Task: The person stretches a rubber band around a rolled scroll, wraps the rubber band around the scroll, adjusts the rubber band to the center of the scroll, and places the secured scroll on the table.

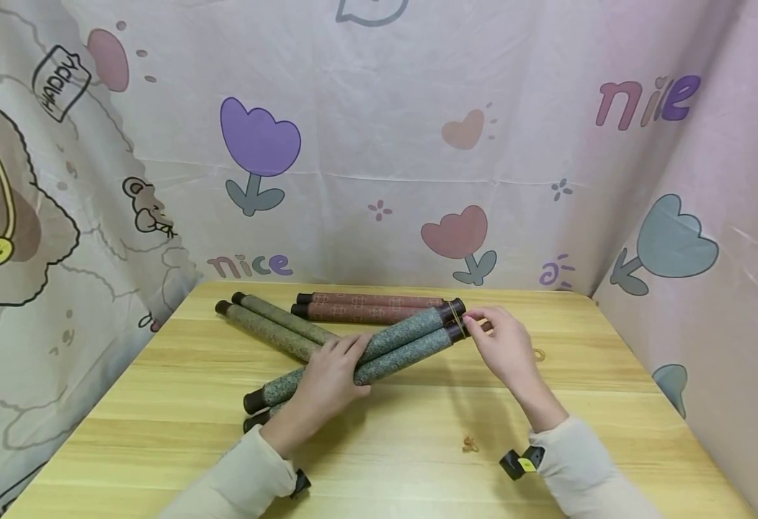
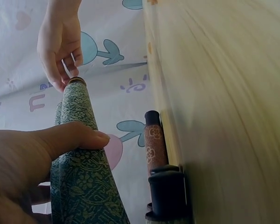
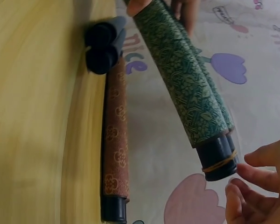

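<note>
A green patterned scroll point(image 1: 406, 350), rolled as two parallel rolls with dark end knobs, slants up to the right above the table. My left hand point(image 1: 332, 371) grips it around the middle, thumb point(image 2: 86, 137) lying across one roll. A thin tan rubber band point(image 3: 219, 163) loops around the dark knobs at its right end. There my right hand point(image 1: 504, 344) pinches at the band with thumb and fingertips. Behind the left hand lies an olive scroll point(image 1: 275, 330), partly covered by the green one. A reddish-brown scroll point(image 1: 372, 310) lies along the back.
A rubber band point(image 1: 539, 355) lies on the wooden table point(image 1: 405, 461) beyond the right wrist. Small orange-brown bands point(image 1: 470, 445) lie bunched nearer the front. A printed curtain point(image 1: 366, 144) stands behind the table's back edge and along both sides.
</note>
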### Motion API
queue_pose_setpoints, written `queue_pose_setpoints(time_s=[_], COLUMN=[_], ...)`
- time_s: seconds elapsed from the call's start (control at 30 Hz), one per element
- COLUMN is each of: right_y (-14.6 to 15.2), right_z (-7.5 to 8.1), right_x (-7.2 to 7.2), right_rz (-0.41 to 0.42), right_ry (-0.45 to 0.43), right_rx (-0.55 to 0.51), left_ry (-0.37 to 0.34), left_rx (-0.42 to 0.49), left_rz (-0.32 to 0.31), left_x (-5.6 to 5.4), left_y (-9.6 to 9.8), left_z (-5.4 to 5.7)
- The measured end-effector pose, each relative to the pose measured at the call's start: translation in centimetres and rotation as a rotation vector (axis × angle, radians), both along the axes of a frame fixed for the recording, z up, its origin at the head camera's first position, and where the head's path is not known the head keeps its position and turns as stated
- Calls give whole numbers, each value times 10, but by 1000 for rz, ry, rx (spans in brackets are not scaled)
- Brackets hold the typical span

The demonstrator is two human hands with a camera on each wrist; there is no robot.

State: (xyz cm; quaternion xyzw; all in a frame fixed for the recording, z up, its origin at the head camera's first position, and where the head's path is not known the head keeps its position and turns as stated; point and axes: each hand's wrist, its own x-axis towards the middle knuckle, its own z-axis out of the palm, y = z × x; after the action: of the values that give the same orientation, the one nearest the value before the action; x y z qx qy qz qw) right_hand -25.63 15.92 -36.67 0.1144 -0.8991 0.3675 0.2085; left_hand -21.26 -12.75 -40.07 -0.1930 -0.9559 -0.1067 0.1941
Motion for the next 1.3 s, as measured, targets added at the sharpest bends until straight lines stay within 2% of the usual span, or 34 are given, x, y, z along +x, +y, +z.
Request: queue_pose_setpoints(time_s=[0.27,0.5,0.67,0.97,1.13,1.3], right_y=[-8,-18,-26,-40,-53,-60], right_z=[-2,-3,-1,6,8,11], right_x=[1,3,4,5,10,17], right_rz=[-92,-154,-130,-93,-24,5], right_ry=[104,143,170,129,199,325], right_rx=[191,306,331,371,434,418], left_ry=[23,42,94,176,201,211], left_rx=[-28,-72,-121,-177,-169,-87], left_rz=[-3,3,5,-18,-14,20], left_x=[1,3,7,12,13,10], left_y=[8,13,17,23,26,23], left_z=[-4,-8,-9,-12,-12,-8])
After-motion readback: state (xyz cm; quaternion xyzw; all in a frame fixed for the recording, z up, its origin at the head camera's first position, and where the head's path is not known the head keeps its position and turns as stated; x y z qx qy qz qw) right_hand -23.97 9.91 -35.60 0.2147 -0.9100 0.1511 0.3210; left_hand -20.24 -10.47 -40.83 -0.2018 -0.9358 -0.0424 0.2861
